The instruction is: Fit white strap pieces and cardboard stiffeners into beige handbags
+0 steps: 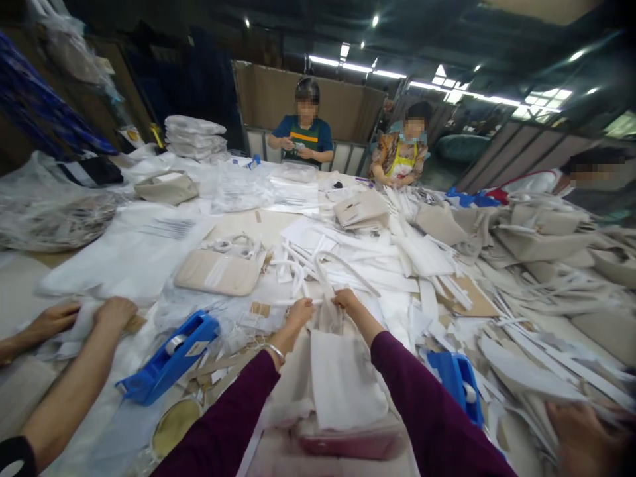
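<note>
In the middle foreground lies a beige fabric bag with a white padding sheet on top and a reddish part at its near end. A pale strap loops up beyond it and comes down between my hands. My right hand, in a purple sleeve, is closed with its fingertips on the strap. My left hand, wearing a bracelet, is pinched closed just beside it, by the end of a white strip; what it grips is not clear. A blue tape dispenser stands left of my forearm, another blue dispenser to the right.
A beige flat bag lies ahead left. White strips and paper cover the middle, and beige fabric pieces pile up right. A tape roll is near my left arm. Co-workers' hands work at left; other people sit across.
</note>
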### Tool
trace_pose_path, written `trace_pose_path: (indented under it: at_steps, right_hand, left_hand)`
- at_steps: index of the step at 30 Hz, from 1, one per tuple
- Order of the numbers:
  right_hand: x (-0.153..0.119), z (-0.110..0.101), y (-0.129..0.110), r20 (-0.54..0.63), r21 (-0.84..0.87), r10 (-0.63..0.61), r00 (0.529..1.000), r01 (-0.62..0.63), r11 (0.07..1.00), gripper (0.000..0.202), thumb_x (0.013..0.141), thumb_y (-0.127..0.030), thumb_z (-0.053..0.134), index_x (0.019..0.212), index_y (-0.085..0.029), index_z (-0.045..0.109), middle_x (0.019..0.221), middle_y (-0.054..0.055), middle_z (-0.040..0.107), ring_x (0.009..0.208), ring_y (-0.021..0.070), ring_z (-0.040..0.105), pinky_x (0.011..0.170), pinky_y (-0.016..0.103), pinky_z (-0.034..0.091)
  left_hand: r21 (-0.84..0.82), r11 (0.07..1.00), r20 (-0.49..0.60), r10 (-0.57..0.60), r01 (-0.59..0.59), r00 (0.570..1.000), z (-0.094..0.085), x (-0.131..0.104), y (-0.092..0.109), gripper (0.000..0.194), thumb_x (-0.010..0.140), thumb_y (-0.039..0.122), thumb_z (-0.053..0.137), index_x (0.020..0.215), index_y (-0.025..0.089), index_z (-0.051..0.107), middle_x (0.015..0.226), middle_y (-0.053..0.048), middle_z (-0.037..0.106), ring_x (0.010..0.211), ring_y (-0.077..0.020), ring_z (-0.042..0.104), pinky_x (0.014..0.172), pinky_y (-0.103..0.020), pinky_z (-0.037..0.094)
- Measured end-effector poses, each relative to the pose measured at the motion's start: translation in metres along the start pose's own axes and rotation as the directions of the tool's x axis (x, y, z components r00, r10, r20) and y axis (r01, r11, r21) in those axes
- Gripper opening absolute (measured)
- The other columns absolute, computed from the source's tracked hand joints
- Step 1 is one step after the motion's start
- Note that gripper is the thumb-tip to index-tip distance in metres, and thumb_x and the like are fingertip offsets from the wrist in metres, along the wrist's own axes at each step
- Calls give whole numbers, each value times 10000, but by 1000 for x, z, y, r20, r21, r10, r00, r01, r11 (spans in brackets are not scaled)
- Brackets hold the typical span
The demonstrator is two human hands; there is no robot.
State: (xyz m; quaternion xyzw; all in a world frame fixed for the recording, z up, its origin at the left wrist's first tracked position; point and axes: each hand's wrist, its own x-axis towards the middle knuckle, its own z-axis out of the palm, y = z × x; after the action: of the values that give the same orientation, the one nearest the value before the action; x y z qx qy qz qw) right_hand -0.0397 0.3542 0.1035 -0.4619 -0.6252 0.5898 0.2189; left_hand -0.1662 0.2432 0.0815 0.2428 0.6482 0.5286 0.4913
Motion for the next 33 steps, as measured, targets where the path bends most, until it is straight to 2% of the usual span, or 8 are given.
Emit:
trace_pose_path:
  at_steps: [4, 8, 16, 20, 22, 25, 28, 33]
  right_hand:
    - [-7, -6, 11, 2, 85, 101, 995, -101, 991, 161, 686, -230, 702, 754, -123, 603, 630, -23, 576, 564, 98, 501, 569, 248, 435]
    - [-18, -21, 12, 42, 213, 76, 996, -84, 973, 191, 543, -215, 730, 669, -135, 612, 583, -35, 579, 552, 95, 483, 579, 239, 404]
    - [8, -86, -13, -18, 562, 124, 992, -93, 822, 323, 761, -393, 650, 922, -118, 597, 948, 126, 666, 790, 169, 631, 739, 304, 480]
    - [32, -94, -38, 248, 648, 313, 917, -398, 650, 488, 843, -553, 482, 946, -80, 548, 911, 189, 655, 850, 249, 645, 697, 378, 515]
    - [43, -95, -55, 340, 666, 274, 900, -436, 606, 557, 848, -586, 436, 970, -52, 541, 909, 208, 648, 904, 281, 635, 699, 402, 520]
    - [55, -100, -88, 328, 729, 95, 940, -316, 607, 449, 881, -473, 448, 976, -44, 542, 963, 217, 640, 940, 261, 623, 745, 379, 520]
    - [61, -112, -126, 182, 796, -67, 981, -107, 596, 195, 892, -249, 453, 952, -92, 552, 1032, 166, 641, 914, 192, 627, 775, 323, 524]
    - [55, -129, -190, -17, 771, -269, 963, 184, 609, 73, 841, -186, 545, 900, -142, 542, 997, 106, 664, 805, 157, 637, 716, 303, 538]
  left_hand:
    - [-167, 986, 125, -10, 31, 992, 28, 44, 23, 269, 622, 320, 717, 753, 150, 556, 681, -27, 617, 680, -170, 596, 660, -308, 470]
    - [-296, 955, 223, 51, 18, 973, 54, 61, 45, 298, 653, 335, 698, 824, 121, 580, 684, -62, 650, 662, -182, 610, 664, -335, 488]
    - [-342, 938, 369, 193, -60, 909, 71, 28, 69, 471, 772, 447, 613, 1085, 102, 551, 739, -58, 657, 695, -168, 619, 757, -347, 485]
    - [-254, 962, 423, 198, -94, 884, 79, 9, 75, 421, 775, 495, 601, 978, 127, 574, 689, -24, 622, 643, -148, 586, 699, -305, 466]
    - [-201, 973, 482, 200, -114, 853, 83, -1, 75, 437, 798, 499, 570, 1023, 124, 571, 674, -20, 617, 621, -144, 579, 661, -280, 440]
    - [-138, 981, 545, 188, -134, 817, 85, -12, 73, 477, 823, 502, 530, 1105, 119, 566, 676, -23, 617, 630, -149, 577, 659, -275, 418]
    - [-116, 982, 526, 190, -152, 829, 83, -16, 73, 492, 819, 517, 524, 1106, 120, 574, 687, -30, 620, 652, -159, 573, 680, -283, 414]
    - [-94, 975, 480, 222, -202, 849, 80, -9, 72, 443, 800, 514, 550, 982, 116, 618, 673, -40, 634, 657, -164, 570, 719, -289, 409]
